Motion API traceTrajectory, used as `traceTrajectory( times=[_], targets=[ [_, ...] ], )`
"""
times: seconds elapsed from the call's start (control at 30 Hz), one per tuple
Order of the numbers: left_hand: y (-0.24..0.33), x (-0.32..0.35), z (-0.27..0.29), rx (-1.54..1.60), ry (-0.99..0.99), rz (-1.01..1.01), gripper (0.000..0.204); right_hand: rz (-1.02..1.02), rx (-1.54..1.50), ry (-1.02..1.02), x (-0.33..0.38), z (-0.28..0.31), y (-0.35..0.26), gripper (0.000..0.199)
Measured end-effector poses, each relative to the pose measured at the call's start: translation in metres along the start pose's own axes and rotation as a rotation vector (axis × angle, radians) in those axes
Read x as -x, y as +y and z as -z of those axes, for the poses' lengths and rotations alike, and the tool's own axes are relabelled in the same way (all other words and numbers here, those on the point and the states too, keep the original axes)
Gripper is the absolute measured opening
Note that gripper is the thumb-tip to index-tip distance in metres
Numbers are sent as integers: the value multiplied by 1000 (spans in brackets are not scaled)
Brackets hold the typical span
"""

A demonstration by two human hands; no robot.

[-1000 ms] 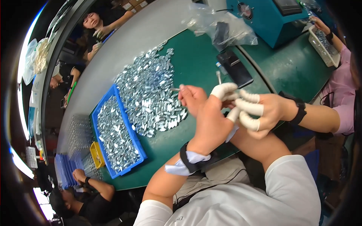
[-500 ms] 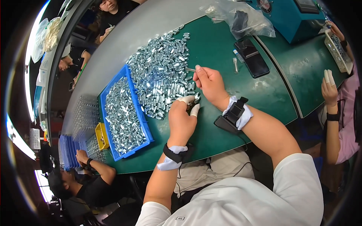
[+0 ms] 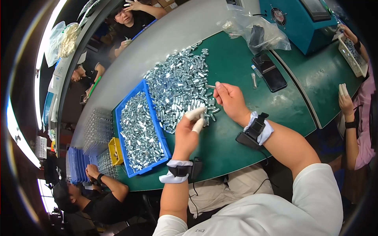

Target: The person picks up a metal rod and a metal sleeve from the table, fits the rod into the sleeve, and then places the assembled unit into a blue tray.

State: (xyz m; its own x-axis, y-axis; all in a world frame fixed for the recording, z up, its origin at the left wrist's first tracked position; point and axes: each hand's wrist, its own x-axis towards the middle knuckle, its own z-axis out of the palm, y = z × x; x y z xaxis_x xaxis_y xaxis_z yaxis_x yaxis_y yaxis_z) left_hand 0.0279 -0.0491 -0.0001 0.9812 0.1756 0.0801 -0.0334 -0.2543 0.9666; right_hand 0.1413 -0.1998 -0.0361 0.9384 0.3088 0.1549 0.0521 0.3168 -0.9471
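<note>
A: What's in hand?
B: Left hand (image 3: 188,133), white cots on thumb and forefinger, pinches one small metal piece (image 3: 202,116) at the near edge of the loose pile (image 3: 179,88). Right hand (image 3: 230,98) pinches a thin pin (image 3: 210,86) at the pile's right edge, other fingers curled.
A: Around the pile?
B: Blue tray (image 3: 138,131) just left of it, well filled with similar pieces. Yellow box (image 3: 115,151) beyond the tray. Black phone (image 3: 269,72) right of the pile, green mat (image 3: 236,137) under all.
A: Progress?
B: Midway, I'd judge: tray loaded, a large heap still loose.
</note>
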Motion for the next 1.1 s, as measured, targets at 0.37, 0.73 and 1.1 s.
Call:
traceTrajectory(
  times=[0.37,0.73,1.1],
  targets=[
    [-18,14,31,474,220,66,17,138,293,-362,24,-20,-16,35],
    [-17,15,23,366,249,2,17,155,454,-465,21,-17,-11,33],
    [-18,17,23,379,96,146,13,132,445,-527,25,-23,-13,30]
  ],
)
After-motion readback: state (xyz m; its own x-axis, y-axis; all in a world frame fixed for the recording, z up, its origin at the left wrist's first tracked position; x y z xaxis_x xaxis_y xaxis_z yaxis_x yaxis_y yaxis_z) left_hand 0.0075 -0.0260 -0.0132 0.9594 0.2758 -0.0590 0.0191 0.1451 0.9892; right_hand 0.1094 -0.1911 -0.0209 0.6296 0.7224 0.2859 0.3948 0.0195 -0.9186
